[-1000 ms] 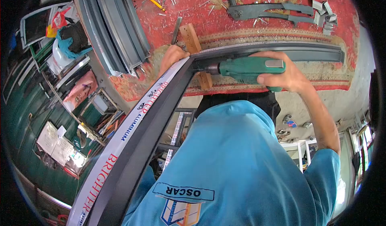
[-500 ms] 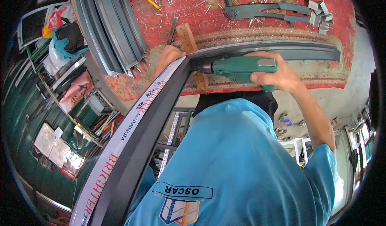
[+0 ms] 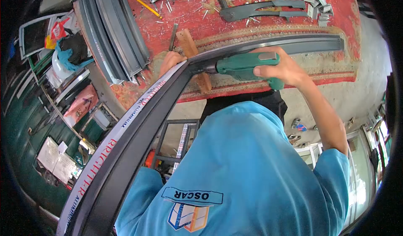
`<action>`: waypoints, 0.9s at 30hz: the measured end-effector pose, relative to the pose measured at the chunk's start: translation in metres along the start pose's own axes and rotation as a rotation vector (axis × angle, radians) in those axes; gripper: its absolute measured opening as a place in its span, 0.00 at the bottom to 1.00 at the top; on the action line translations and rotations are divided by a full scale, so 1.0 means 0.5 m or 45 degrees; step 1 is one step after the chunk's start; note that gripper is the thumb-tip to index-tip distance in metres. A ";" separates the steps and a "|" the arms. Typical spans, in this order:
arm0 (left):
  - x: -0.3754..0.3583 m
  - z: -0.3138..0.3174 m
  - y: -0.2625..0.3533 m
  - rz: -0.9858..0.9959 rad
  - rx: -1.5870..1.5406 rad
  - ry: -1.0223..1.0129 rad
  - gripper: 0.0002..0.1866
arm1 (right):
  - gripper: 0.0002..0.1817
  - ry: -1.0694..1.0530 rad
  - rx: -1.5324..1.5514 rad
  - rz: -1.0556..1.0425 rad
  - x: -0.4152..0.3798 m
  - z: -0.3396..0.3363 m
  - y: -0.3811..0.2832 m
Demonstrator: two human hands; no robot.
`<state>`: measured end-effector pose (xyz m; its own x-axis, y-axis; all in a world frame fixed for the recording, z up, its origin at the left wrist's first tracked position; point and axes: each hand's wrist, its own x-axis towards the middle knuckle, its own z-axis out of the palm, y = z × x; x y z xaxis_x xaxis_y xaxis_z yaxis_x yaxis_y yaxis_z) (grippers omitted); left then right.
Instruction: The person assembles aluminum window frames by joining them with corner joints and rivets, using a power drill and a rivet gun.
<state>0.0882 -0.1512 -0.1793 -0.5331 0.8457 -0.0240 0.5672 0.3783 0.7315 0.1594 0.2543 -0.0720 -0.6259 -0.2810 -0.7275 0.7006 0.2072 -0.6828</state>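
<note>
My right hand point(image 3: 286, 68) is wrapped around the handle of a green power drill point(image 3: 241, 66). The drill's front end meets the inside corner where two dark grey aluminium profiles join. One profile point(image 3: 302, 44) lies along the table, and the other profile point(image 3: 138, 152), with a white "BRIGHTER ALUMINUM" film on its edge, slants down to the lower left. At the corner, my left hand point(image 3: 171, 62) grips the end of the filmed profile, its fingers partly hidden. A wooden block point(image 3: 187, 42) lies under the joint, and a flat metal strip point(image 3: 173, 36) is just beyond my left hand.
A red patterned cloth point(image 3: 201, 15) covers the table, strewn with small metal pins. On it are a grey two-handled tool point(image 3: 262, 10), cut metal pieces point(image 3: 319, 7) and a yellow pencil point(image 3: 147, 7). Long dark profiles point(image 3: 111, 30) are stacked at the left.
The view has shifted, so the table things sit further left. The filmed profile has swung and tilted, showing more of its dark inner face. Both hands keep their holds at the corner.
</note>
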 end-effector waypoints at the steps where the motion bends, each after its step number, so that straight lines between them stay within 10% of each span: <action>1: 0.005 0.002 0.001 0.012 -0.002 0.000 0.19 | 0.39 0.074 0.003 -0.029 -0.001 0.003 0.018; 15: 0.025 -0.017 0.183 -0.599 -0.262 0.373 0.32 | 0.37 0.109 0.063 -0.124 -0.091 0.022 0.047; 27: 0.028 -0.023 0.180 -0.466 -0.190 0.396 0.34 | 0.34 0.098 0.243 -0.191 -0.131 0.054 0.067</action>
<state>0.1246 -0.1096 -0.1060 -0.8550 0.5069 -0.1095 0.2242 0.5517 0.8033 0.2331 0.2546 -0.0454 -0.7466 -0.2217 -0.6272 0.6456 -0.0139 -0.7636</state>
